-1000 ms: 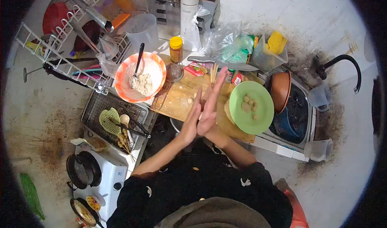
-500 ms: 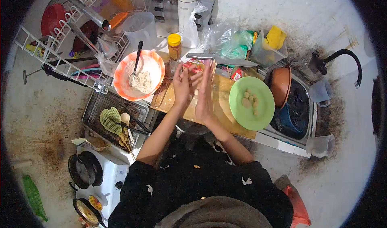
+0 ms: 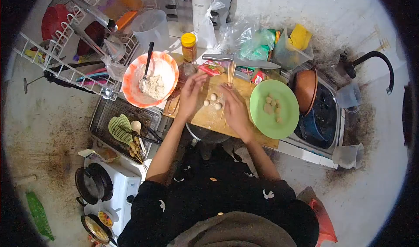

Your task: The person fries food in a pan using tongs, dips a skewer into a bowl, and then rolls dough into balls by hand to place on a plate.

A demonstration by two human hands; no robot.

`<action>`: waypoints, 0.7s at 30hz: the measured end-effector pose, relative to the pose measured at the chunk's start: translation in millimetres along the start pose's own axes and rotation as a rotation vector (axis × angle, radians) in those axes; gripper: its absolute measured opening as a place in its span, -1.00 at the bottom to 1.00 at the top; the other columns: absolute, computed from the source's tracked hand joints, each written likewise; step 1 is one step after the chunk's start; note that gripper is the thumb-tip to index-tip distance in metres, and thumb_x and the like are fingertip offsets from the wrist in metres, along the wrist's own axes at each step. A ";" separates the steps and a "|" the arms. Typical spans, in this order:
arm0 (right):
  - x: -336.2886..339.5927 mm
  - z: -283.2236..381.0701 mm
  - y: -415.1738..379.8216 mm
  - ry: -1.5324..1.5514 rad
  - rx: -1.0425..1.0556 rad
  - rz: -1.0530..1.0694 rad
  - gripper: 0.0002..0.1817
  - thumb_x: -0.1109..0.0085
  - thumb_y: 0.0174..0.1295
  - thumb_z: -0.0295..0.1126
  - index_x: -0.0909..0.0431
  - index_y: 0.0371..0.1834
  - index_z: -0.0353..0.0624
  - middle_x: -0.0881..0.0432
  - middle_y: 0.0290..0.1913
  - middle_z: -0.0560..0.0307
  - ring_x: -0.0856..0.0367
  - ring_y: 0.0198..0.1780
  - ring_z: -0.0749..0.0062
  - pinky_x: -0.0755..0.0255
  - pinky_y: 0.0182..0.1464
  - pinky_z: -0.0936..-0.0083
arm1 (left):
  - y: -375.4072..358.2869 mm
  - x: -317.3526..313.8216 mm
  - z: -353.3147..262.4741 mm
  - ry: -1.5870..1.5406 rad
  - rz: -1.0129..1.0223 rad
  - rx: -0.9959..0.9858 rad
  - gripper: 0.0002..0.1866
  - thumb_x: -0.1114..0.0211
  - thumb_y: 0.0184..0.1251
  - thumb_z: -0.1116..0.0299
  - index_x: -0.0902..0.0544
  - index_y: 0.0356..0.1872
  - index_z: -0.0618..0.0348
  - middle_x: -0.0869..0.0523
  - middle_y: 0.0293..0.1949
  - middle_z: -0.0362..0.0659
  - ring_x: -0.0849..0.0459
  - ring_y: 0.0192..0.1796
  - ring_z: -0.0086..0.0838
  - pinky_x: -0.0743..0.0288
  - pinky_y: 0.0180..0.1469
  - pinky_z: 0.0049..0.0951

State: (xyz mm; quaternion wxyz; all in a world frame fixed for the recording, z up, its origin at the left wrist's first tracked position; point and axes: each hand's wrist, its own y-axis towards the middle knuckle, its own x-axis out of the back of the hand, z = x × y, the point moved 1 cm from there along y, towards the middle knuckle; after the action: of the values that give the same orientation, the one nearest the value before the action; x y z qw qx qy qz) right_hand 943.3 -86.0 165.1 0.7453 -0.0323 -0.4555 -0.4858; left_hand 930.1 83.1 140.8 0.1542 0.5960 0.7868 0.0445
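My left hand [image 3: 190,95] is above the left part of the wooden cutting board [image 3: 205,124], open, its fingers stretched out. On the other side, my right hand [image 3: 234,111] is open too, palm down, fingers extended near the skewers. Between them, small pale dough balls [image 3: 213,97] lie on the board; I see nothing held in either hand. A bundle of bamboo skewers [image 3: 231,73] rests at the board's back. To the right, a green plate [image 3: 262,127] carries several dough pieces [image 3: 273,104]. An orange-and-white bowl [image 3: 131,83] at left contains crumbly dough [image 3: 154,87] and a black-handled spoon [image 3: 149,61].
A large knife [image 3: 257,64] lies behind the board, near packets and a yellow-lidded jar [image 3: 189,48]. The sink [image 3: 325,133] holds a brown bowl [image 3: 304,90]. At left are a wire tray [image 3: 100,120] with utensils and a stove [image 3: 124,177] with pans.
My hands, held palm to palm above the board, have moved apart and lower. The dough balls and the skewers between and behind them now show.
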 end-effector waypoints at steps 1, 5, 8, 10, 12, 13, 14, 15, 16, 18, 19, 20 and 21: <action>1.7 -1.4 0.0 0.085 -0.025 -0.028 -0.63 0.11 0.16 -0.56 -0.37 0.08 -0.19 -0.40 0.10 -0.08 -0.32 0.17 0.05 -0.20 0.18 0.32 | -6.6 1.5 -1.2 0.000 -0.002 0.002 -0.69 0.04 0.37 0.41 -0.36 0.07 0.33 -0.53 0.00 -0.06 -0.48 0.05 -0.45 -0.26 0.15 -0.49; 13.3 5.5 -1.7 0.173 -0.159 0.029 -0.65 0.06 0.14 -0.51 -0.38 0.04 -0.15 -0.48 -0.07 -0.11 -0.43 0.02 -0.02 -0.33 0.03 0.28 | -31.5 0.3 -12.3 0.148 0.018 0.010 -0.70 0.02 0.30 0.53 -0.39 0.04 0.33 -0.51 0.01 -0.06 -0.46 0.08 -0.43 -0.26 0.16 -0.46; 12.9 12.6 2.7 0.209 -0.127 0.058 -0.67 0.01 0.14 -0.45 -0.42 0.01 -0.12 -0.49 -0.11 -0.10 -0.46 -0.05 -0.01 -0.34 -0.01 0.26 | -40.6 2.5 -28.6 0.321 -0.013 -0.074 -0.71 -0.02 0.24 0.55 -0.44 0.00 0.32 -0.52 -0.02 -0.04 -0.47 0.08 -0.39 -0.26 0.15 -0.46; 13.3 25.7 15.2 0.195 -0.079 0.050 -0.69 0.00 0.14 -0.43 -0.43 -0.02 -0.12 -0.49 -0.10 -0.09 -0.46 -0.05 0.00 -0.35 -0.03 0.27 | -46.2 5.5 -43.5 0.492 -0.026 -0.158 -0.72 -0.04 0.22 0.55 -0.46 -0.03 0.31 -0.53 -0.03 -0.02 -0.47 0.07 -0.37 -0.27 0.14 -0.46; 7.5 40.5 36.9 0.182 -0.025 0.043 -0.71 -0.01 0.14 -0.41 -0.45 -0.04 -0.12 -0.49 -0.10 -0.09 -0.47 -0.05 0.01 -0.36 -0.04 0.29 | -48.4 6.4 -69.9 0.554 -0.078 -0.240 -0.73 -0.09 0.17 0.56 -0.50 -0.08 0.30 -0.55 -0.09 -0.01 -0.49 0.04 -0.32 -0.28 0.11 -0.44; 0.7 47.4 49.2 0.221 0.038 0.029 -0.72 -0.02 0.13 -0.39 -0.46 -0.07 -0.12 -0.50 -0.11 -0.08 -0.47 -0.05 0.03 -0.37 -0.05 0.30 | -48.8 9.2 -81.0 0.558 -0.085 -0.239 -0.73 -0.09 0.17 0.56 -0.50 -0.08 0.30 -0.55 -0.09 -0.01 -0.49 0.04 -0.32 -0.28 0.11 -0.44; -6.0 54.7 61.9 0.259 0.102 0.015 -0.73 -0.03 0.12 -0.37 -0.47 -0.09 -0.12 -0.52 -0.13 -0.07 -0.47 -0.05 0.05 -0.38 -0.07 0.31 | -49.2 14.6 -91.7 0.553 -0.140 -0.231 -0.74 -0.10 0.16 0.56 -0.51 -0.10 0.30 -0.55 -0.12 -0.02 -0.49 0.02 -0.31 -0.29 0.10 -0.42; -11.1 63.2 75.9 0.264 0.107 0.018 -0.73 -0.03 0.12 -0.37 -0.47 -0.09 -0.12 -0.52 -0.13 -0.07 -0.47 -0.05 0.05 -0.38 -0.07 0.31 | -49.6 21.8 -99.3 0.548 -0.194 -0.224 -0.75 -0.10 0.15 0.57 -0.52 -0.12 0.30 -0.56 -0.15 -0.03 -0.50 0.00 -0.29 -0.29 0.09 -0.41; -16.6 73.3 90.4 0.239 0.172 0.104 -0.73 -0.06 0.09 -0.36 -0.49 -0.11 -0.12 -0.55 -0.18 -0.06 -0.50 -0.08 0.05 -0.39 -0.08 0.31 | -50.3 32.1 -104.3 0.622 -0.237 -0.238 -0.70 -0.18 0.10 0.54 -0.49 -0.08 0.29 -0.53 -0.11 -0.04 -0.46 0.04 -0.26 -0.29 0.10 -0.39; -32.8 88.6 111.9 0.217 0.240 0.187 -0.72 -0.09 0.06 -0.35 -0.52 -0.13 -0.11 -0.58 -0.22 -0.04 -0.52 -0.12 0.05 -0.41 -0.09 0.32 | -54.0 52.1 -100.8 0.916 -0.368 -0.342 -0.51 -0.31 0.00 0.43 -0.40 0.02 0.26 -0.46 0.01 -0.04 -0.37 0.14 -0.22 -0.20 0.18 -0.30; -43.6 96.0 119.5 0.050 0.269 0.366 -0.72 -0.09 0.03 -0.37 -0.53 -0.16 -0.14 -0.59 -0.21 -0.02 -0.56 -0.15 0.10 -0.43 -0.12 0.30 | -56.5 59.7 -98.0 0.920 -0.371 -0.343 -0.51 -0.31 0.00 0.43 -0.40 0.02 0.26 -0.46 0.01 -0.04 -0.37 0.14 -0.22 -0.20 0.18 -0.30; -55.0 102.5 126.1 -0.120 0.294 0.542 -0.73 -0.08 0.01 -0.40 -0.54 -0.18 -0.18 -0.60 -0.20 0.01 -0.59 -0.18 0.14 -0.45 -0.15 0.29 | -60.1 66.9 -95.3 1.025 -0.411 -0.328 -0.40 -0.36 -0.05 0.38 -0.35 0.07 0.25 -0.40 0.07 -0.03 -0.30 0.18 -0.19 -0.13 0.22 -0.24; -71.1 103.5 133.2 -0.117 0.298 0.540 -0.73 -0.08 0.01 -0.40 -0.54 -0.18 -0.18 -0.60 -0.20 0.01 -0.59 -0.18 0.14 -0.45 -0.15 0.29 | -62.5 72.3 -92.5 1.130 -0.450 -0.314 -0.29 -0.41 -0.10 0.32 -0.29 0.12 0.25 -0.34 0.13 -0.02 -0.24 0.22 -0.16 -0.06 0.26 -0.18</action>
State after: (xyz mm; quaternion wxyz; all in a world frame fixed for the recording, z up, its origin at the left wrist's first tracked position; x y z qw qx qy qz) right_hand 968.7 84.3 227.4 0.8165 -0.0704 -0.5387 -0.1954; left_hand 827.5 144.6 198.9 -0.1942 0.2703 0.8371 0.4342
